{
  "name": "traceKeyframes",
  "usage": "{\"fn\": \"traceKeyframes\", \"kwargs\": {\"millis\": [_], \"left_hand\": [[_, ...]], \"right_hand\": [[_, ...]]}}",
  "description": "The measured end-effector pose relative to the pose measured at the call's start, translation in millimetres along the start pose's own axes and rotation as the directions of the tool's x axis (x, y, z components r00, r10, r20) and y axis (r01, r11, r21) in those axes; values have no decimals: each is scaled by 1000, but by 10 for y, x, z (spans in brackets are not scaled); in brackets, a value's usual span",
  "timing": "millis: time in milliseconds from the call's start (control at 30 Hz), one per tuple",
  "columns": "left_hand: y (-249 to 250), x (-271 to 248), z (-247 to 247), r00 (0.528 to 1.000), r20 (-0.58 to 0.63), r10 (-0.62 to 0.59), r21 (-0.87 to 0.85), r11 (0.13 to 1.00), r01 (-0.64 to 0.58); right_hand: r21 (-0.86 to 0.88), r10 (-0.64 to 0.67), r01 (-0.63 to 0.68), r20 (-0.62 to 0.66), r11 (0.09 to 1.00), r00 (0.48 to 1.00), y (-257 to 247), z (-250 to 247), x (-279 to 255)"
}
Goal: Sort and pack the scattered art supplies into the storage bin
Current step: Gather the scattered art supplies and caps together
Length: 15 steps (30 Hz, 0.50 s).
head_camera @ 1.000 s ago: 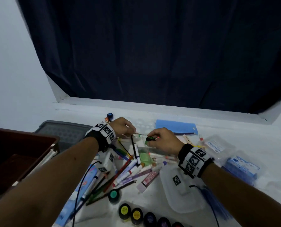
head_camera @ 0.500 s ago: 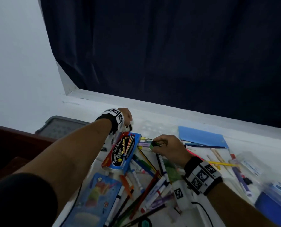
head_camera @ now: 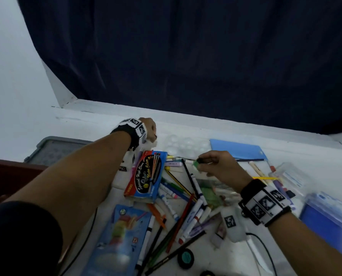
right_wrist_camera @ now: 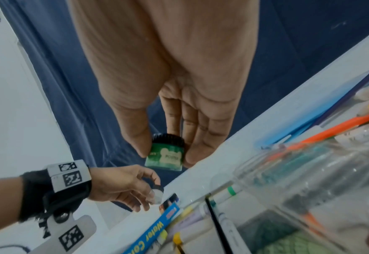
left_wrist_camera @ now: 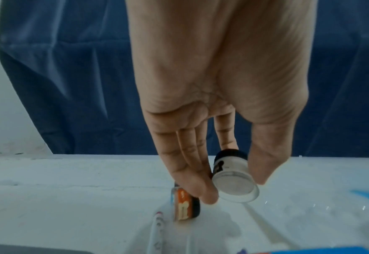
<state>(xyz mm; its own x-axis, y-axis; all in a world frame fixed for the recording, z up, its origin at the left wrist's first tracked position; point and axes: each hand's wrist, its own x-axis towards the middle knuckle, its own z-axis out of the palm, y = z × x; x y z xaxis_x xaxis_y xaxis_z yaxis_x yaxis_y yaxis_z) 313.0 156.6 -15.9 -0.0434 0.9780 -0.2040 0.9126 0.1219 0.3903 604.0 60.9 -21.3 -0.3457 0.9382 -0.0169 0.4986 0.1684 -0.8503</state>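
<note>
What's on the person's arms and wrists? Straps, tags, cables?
Each wrist carries a black strap with white blocks printed with black square fiducial tags: left wrist band, right wrist band. A white tagged camera housing hangs under the right wrist, trailing a thin black cable. Forearms bare; a dark short sleeve covers the left upper arm.

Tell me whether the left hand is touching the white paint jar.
Touching. The left wrist view shows the left hand pinching the white paint jar between its fingers and thumb.

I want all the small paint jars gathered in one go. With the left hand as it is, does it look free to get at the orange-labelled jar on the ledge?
Probably not yet: the left hand already grips a white paint jar. The orange-labelled jar stands right under its fingertips, nothing between.
</note>
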Motion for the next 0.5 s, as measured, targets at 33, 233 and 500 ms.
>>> {"fn": "traceKeyframes", "kwargs": {"millis": [33,233,500], "left_hand": [[50,-69,-20,1000,-21,-3,-36,999,3],[440,-610,-34,1000,7,14,-345,939,-11],[992,-1650,389,984,-15,176,-433,886,-165]], "right_hand": [[26,1,-1,-9,1000,1000,-44,-40,-56],[266,10,19,-105,964,994,-154,-268,-488],[360,9,58,-181,931,983,231,-511,-1349]]}}
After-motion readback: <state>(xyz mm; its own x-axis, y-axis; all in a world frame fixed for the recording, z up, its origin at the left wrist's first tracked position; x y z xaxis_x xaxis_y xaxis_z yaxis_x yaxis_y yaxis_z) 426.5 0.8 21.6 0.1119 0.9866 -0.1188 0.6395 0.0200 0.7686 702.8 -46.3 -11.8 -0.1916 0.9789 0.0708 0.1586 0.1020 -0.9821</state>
